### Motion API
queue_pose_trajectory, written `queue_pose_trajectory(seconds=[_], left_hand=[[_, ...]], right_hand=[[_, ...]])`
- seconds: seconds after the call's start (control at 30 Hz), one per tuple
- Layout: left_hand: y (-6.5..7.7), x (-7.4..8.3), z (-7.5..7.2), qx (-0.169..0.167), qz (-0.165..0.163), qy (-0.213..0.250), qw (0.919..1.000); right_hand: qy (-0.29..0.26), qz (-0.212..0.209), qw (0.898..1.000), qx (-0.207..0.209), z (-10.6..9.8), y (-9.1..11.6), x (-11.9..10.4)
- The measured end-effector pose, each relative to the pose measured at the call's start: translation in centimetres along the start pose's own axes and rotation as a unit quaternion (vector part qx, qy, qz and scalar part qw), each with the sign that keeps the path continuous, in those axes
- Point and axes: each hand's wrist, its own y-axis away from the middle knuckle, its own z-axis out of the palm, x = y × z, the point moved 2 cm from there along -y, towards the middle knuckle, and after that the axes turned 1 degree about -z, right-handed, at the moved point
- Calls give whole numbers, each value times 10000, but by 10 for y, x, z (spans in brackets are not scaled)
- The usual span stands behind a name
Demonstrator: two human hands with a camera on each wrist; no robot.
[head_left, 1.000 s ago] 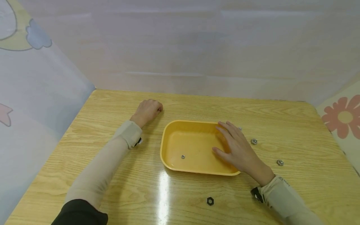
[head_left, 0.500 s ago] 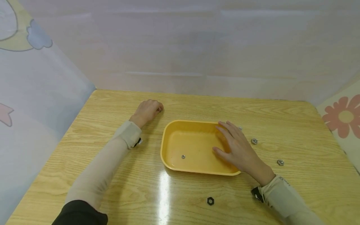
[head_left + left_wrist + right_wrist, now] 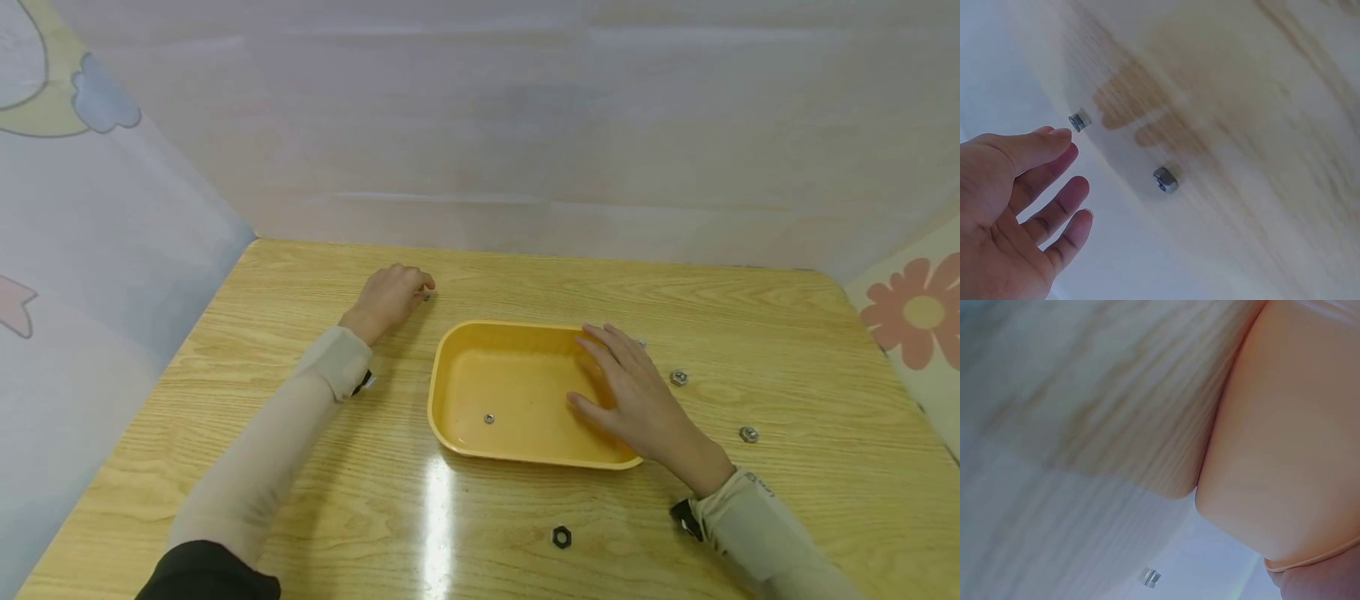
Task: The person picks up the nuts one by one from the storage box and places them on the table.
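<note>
Near the back of the table, my left hand (image 3: 388, 302) has loosely bent fingers. Beside its fingertips is a small metal nut (image 3: 427, 296). In the left wrist view, that nut (image 3: 1077, 121) lies on the wood just beyond the thumb tip, and a second nut (image 3: 1165, 179) is a little farther off; the hand (image 3: 1029, 194) holds neither. My right hand (image 3: 637, 392) rests over the right edge of the yellow tray (image 3: 480, 452), fingers spread and reaching inside. One small nut (image 3: 489, 418) lies on the tray floor.
A black hex nut (image 3: 561, 537) lies in front of the tray. To the right are a silver nut (image 3: 678, 377) and another silver nut (image 3: 747, 434). A small metal piece (image 3: 641, 342) shows partly behind my right hand. Pale walls bound the table (image 3: 315, 517).
My left hand has shifted slightly back to the left and its fingers have loosened, so the small nut by its fingertips now shows. The right hand and the tray stay put.
</note>
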Motion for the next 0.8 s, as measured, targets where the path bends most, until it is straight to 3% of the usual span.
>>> queue_pose_trajectory(seconds=[0.4,0.8], left_hand=[[7,12,-8,93,219,51,9997],[16,26,-13,527,653,-135,9964]], right_hand=[[-7,43,10000,-32,0,0,0],[-5,12,10000,24,1,-1,1]])
